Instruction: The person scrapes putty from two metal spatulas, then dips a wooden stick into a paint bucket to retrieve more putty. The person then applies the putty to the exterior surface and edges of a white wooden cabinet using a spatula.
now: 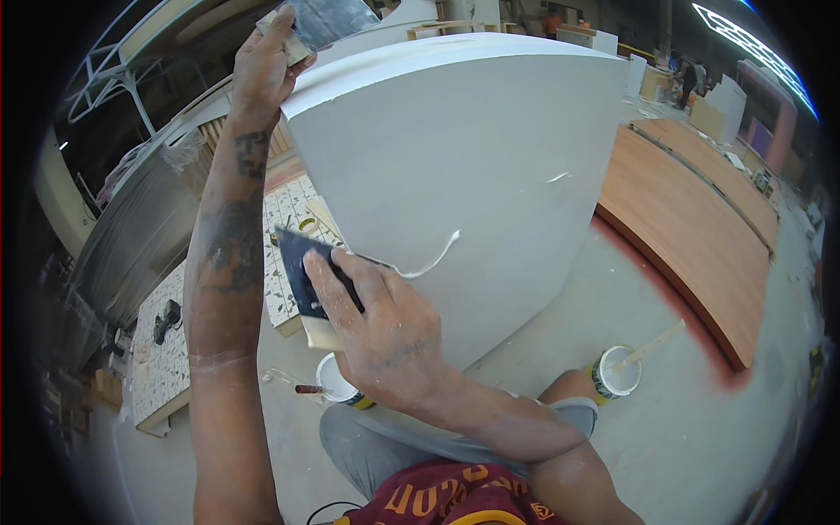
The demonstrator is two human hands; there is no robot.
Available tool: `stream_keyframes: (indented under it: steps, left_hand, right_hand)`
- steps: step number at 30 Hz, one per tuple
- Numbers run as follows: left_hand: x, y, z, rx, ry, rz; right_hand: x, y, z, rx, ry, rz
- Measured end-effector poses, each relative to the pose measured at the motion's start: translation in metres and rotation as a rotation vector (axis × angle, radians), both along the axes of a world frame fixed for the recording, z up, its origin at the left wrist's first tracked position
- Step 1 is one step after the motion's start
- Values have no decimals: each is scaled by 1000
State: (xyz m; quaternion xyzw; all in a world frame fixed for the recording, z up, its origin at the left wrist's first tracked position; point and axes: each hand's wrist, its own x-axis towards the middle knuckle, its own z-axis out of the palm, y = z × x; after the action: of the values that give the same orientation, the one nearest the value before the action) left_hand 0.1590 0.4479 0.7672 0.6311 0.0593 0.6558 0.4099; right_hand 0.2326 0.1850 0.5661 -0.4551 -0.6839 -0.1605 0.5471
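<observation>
Two white marks sit unsmoothed on the grey panel (464,149) standing before the person, a curved bead (430,265) beside the right hand (389,324) and a short streak (558,177) farther right; elsewhere its face looks largely even, seemingly mostly done. The right grip is closed around a dark spreader (297,262), the left hand's (262,74) around a broad scraper (332,22).

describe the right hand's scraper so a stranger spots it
Find the big pale panel at centre. Near its lower left edge, the right hand grips the scraper, dark with a cream lower end. It's darker than the grey blade in the left hand.
</observation>
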Motion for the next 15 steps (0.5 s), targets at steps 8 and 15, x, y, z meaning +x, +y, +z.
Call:
stream_keyframes:
  steps: [8,15]
  left_hand:
    - [-13,28,0,13,26,-13]
    - [-42,32,0,598,523,637]
  right_hand:
    - [140,-7,-34,-123,452,176]
    - [305,53,-65,57,753,29]
